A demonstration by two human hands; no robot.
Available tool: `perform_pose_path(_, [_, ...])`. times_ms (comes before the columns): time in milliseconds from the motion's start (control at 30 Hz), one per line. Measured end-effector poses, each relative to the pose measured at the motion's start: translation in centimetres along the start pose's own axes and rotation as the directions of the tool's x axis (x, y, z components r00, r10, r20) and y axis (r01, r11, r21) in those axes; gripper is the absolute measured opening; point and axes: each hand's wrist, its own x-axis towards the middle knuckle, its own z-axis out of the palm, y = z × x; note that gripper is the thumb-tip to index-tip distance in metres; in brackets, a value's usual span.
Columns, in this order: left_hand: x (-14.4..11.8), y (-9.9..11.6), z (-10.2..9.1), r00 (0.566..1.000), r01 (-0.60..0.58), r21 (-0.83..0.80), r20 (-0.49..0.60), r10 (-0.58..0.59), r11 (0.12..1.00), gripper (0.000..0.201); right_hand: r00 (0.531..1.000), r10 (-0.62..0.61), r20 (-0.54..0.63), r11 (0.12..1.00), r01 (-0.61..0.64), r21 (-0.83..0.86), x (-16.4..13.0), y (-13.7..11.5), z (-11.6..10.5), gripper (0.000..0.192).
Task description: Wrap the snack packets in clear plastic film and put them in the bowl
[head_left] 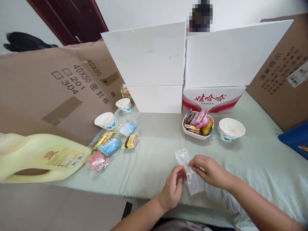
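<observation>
A clear, crinkled plastic bag [193, 183] lies slantwise at the table's front, between my hands. My right hand [210, 170] pinches its edge from the right with thumb and fingertips. On the other side, my left hand [172, 189] is curled with its fingertips at the bag's left edge. Just beyond them is a white dish [197, 136] heaped with wrapped snacks [198, 120]. A white paper bowl [231, 128] with a blue-green pattern stands to the right of the dish. What the bag holds, if anything, I cannot make out.
Several wrapped snacks [109, 146] lie at the left, beside a pale yellow jug [64, 157] on its side. Two paper bowls [106, 121] stand behind them. White panels [156, 57], a white-and-red carton [214, 99] and brown cardboard [79, 73] wall the table. A person is behind the panels.
</observation>
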Motion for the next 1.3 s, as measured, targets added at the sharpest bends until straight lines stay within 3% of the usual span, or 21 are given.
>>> perform_pose_path(67, [-0.1, -0.5, 0.5, 0.994, 0.053, -0.064, -0.096, -0.059, 0.997, 0.036, 1.000, 0.025, 0.000, 0.999, -0.025, -0.044, 2.8, 1.4, 0.5, 0.023])
perform_pose_path(167, [-0.1, -0.9, 0.9, 0.985, 0.099, -0.061, -0.137, -0.107, 0.993, 0.039, 0.997, 0.079, 0.005, 0.994, -0.079, -0.082, 5.8, 2.8, 1.8, 0.024])
perform_pose_path(400, [0.2, -0.7, 0.4, 0.968, 0.229, -0.001, -0.103, -0.228, 0.973, 0.038, 0.982, 0.181, -0.048, 0.971, -0.187, -0.152, 7.4, 4.3, 3.9, 0.022])
perform_pose_path(567, [0.7, 1.0, -0.6, 0.980, 0.178, 0.048, 0.076, -0.182, 0.983, 0.040, 0.977, 0.209, -0.037, 0.963, -0.213, -0.167, 7.7, 4.4, 3.8, 0.020])
perform_pose_path(667, [1.0, 2.4, -1.1, 0.958, 0.079, 0.165, 0.261, -0.121, 0.983, 0.030, 0.974, 0.224, -0.027, 0.957, -0.225, -0.181, 7.9, 4.4, 3.7, 0.016])
perform_pose_path(733, [1.0, 3.0, -1.3, 0.944, 0.068, 0.226, 0.301, -0.137, 0.972, 0.027, 0.973, 0.228, -0.029, 0.954, -0.230, -0.193, 8.0, 4.3, 3.7, 0.013])
perform_pose_path(900, [1.2, 2.8, -2.1, 0.928, 0.238, 0.235, 0.230, -0.292, 0.942, 0.042, 0.973, 0.222, -0.065, 0.949, -0.230, -0.214, 7.7, 4.3, 4.1, 0.012])
perform_pose_path(1133, [1.9, 2.5, -2.5, 0.918, 0.253, 0.316, 0.221, -0.330, 0.914, 0.036, 0.966, 0.233, -0.109, 0.933, -0.254, -0.257, 7.3, 4.4, 5.0, 0.014])
perform_pose_path(1200, [2.7, 2.8, -2.8, 0.945, 0.220, 0.400, 0.139, -0.296, 0.890, 0.035, 0.966, 0.235, -0.106, 0.934, -0.254, -0.252, 7.3, 4.3, 5.2, 0.015])
perform_pose_path(1300, [4.8, 2.4, -3.2, 0.993, 0.080, 0.541, 0.025, -0.111, 0.837, 0.022, 0.965, 0.239, -0.106, 0.943, -0.256, -0.211, 7.3, 4.2, 5.4, 0.016])
